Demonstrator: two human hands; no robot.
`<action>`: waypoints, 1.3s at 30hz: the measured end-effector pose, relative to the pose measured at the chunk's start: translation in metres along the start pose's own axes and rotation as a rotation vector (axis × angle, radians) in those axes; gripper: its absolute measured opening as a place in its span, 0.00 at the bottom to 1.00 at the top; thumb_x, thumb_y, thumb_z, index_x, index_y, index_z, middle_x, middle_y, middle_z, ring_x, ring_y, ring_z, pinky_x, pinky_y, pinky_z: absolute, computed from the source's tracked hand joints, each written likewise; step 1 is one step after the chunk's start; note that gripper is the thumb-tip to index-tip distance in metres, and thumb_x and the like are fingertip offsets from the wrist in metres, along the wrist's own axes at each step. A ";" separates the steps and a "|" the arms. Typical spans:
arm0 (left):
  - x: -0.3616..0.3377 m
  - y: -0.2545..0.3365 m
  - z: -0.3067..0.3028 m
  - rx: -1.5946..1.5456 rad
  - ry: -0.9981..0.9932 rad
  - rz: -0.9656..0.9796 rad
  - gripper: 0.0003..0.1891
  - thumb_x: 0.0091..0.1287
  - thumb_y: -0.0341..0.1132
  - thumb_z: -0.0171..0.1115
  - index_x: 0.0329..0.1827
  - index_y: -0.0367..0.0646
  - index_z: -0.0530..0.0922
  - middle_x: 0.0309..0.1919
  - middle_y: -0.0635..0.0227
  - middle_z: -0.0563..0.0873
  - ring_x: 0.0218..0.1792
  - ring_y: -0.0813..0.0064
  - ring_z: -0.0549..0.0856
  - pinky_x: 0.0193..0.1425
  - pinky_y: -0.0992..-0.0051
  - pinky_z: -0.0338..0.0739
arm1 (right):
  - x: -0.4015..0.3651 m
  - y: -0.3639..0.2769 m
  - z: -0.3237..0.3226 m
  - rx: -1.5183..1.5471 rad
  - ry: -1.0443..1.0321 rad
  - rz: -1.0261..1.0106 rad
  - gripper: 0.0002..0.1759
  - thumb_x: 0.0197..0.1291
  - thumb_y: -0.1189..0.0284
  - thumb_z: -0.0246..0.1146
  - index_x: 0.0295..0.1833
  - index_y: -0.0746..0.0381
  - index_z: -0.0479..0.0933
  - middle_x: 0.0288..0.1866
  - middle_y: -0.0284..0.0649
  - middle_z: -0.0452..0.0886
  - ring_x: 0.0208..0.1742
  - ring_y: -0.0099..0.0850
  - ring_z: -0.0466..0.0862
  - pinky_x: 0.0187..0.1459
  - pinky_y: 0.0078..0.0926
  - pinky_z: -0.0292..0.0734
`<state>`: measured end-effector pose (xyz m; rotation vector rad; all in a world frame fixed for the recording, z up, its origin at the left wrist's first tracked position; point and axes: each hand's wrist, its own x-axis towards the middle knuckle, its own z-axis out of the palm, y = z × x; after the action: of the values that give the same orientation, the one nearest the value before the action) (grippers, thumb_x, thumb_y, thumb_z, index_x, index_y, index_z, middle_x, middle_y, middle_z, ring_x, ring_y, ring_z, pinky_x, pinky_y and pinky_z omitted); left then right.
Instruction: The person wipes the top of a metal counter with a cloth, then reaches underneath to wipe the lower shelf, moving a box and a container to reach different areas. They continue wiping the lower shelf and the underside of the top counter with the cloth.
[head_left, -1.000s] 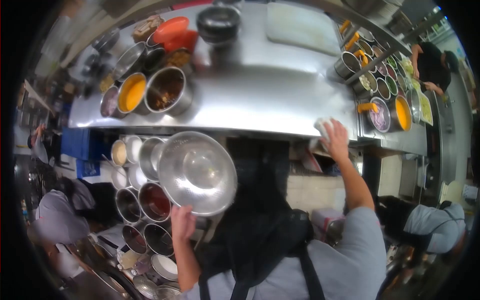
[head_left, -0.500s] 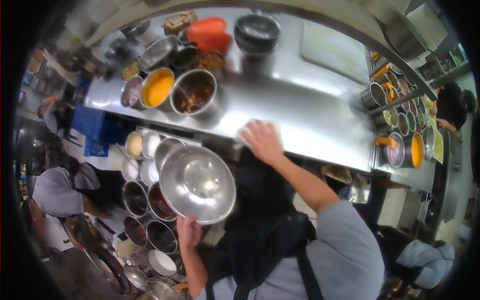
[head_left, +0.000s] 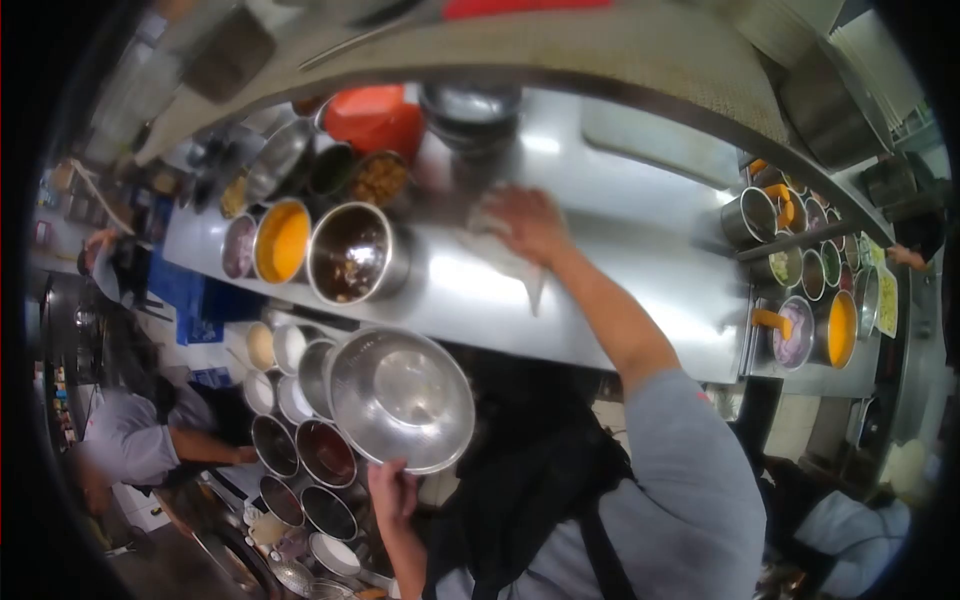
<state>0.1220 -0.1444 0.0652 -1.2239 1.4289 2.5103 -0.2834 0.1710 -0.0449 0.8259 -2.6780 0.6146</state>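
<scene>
My left hand [head_left: 393,489] grips the near rim of a large, shiny metal bowl [head_left: 405,395], its inside facing up. The bowl hangs in front of the counter, partly over several pots. On the steel counter [head_left: 600,250], my right hand [head_left: 530,222] presses a pale cloth [head_left: 512,262] flat, with one corner trailing toward the front edge. To the left of that hand stands a steel pot [head_left: 352,255] with dark liquid and bits in it. A metal container of brown pieces [head_left: 380,178] is behind it.
A stack of dark bowls [head_left: 470,115] and a red-orange item [head_left: 375,120] stand at the back. A shelf edge [head_left: 560,82] crosses overhead. Several pots with sauces and vegetables, among them an orange one [head_left: 840,328], line the right end. Another person [head_left: 130,440] works at the left.
My right hand has slid the cloth farther back across the counter. My left hand still holds the bowl. The view has tilted, showing more of the overhead shelf.
</scene>
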 end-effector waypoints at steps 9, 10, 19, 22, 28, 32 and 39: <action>0.075 0.001 0.113 0.157 -0.120 -0.102 0.26 0.64 0.25 0.58 0.68 0.33 0.73 0.59 0.57 0.85 0.56 0.57 0.88 0.58 0.58 0.89 | -0.097 0.188 -0.096 -0.212 0.183 0.448 0.25 0.68 0.54 0.68 0.68 0.46 0.79 0.77 0.37 0.75 0.79 0.42 0.70 0.76 0.55 0.59; 0.085 0.001 0.125 0.143 -0.169 -0.101 0.26 0.64 0.24 0.58 0.68 0.33 0.73 0.60 0.56 0.85 0.57 0.57 0.88 0.59 0.58 0.89 | -0.113 0.194 -0.103 -0.241 0.202 0.506 0.25 0.69 0.54 0.68 0.68 0.46 0.79 0.77 0.38 0.74 0.79 0.42 0.70 0.76 0.55 0.59; 0.141 0.006 0.217 0.128 -0.265 -0.081 0.12 0.65 0.23 0.60 0.51 0.36 0.78 0.50 0.64 0.83 0.52 0.68 0.83 0.62 0.60 0.80 | -0.243 0.139 -0.143 -0.379 0.257 0.778 0.27 0.71 0.53 0.64 0.71 0.48 0.75 0.79 0.41 0.70 0.81 0.45 0.66 0.77 0.57 0.57; 0.167 0.000 0.226 0.099 -0.283 -0.028 0.08 0.67 0.25 0.61 0.47 0.37 0.77 0.47 0.66 0.82 0.49 0.70 0.80 0.62 0.60 0.77 | -0.296 0.105 -0.158 -0.372 0.277 0.897 0.28 0.71 0.54 0.63 0.73 0.48 0.74 0.79 0.43 0.70 0.80 0.48 0.65 0.77 0.59 0.56; 0.182 -0.001 0.230 0.007 -0.443 -0.053 0.17 0.79 0.39 0.61 0.61 0.35 0.75 0.57 0.56 0.83 0.62 0.55 0.84 0.65 0.55 0.82 | -0.323 0.045 -0.143 -0.505 0.353 1.144 0.30 0.72 0.53 0.62 0.74 0.54 0.74 0.79 0.49 0.69 0.79 0.53 0.65 0.76 0.65 0.56; 0.151 0.006 0.192 0.093 -0.430 -0.128 0.21 0.82 0.54 0.57 0.56 0.43 0.73 0.59 0.57 0.81 0.65 0.47 0.83 0.61 0.53 0.84 | -0.278 -0.009 -0.116 -0.515 0.309 1.127 0.32 0.71 0.51 0.61 0.74 0.56 0.73 0.78 0.53 0.67 0.79 0.57 0.64 0.74 0.69 0.56; 0.093 -0.002 0.016 0.111 -0.279 -0.166 0.17 0.83 0.52 0.55 0.48 0.49 0.83 0.58 0.60 0.88 0.66 0.50 0.85 0.62 0.62 0.85 | -0.170 -0.131 -0.019 -0.256 0.135 0.607 0.36 0.69 0.45 0.60 0.76 0.52 0.72 0.80 0.51 0.67 0.81 0.55 0.63 0.76 0.70 0.54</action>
<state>0.0482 -0.1639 0.0103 -0.8911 1.3207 2.3435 -0.0686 0.1620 -0.0508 -0.1064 -2.7839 0.4103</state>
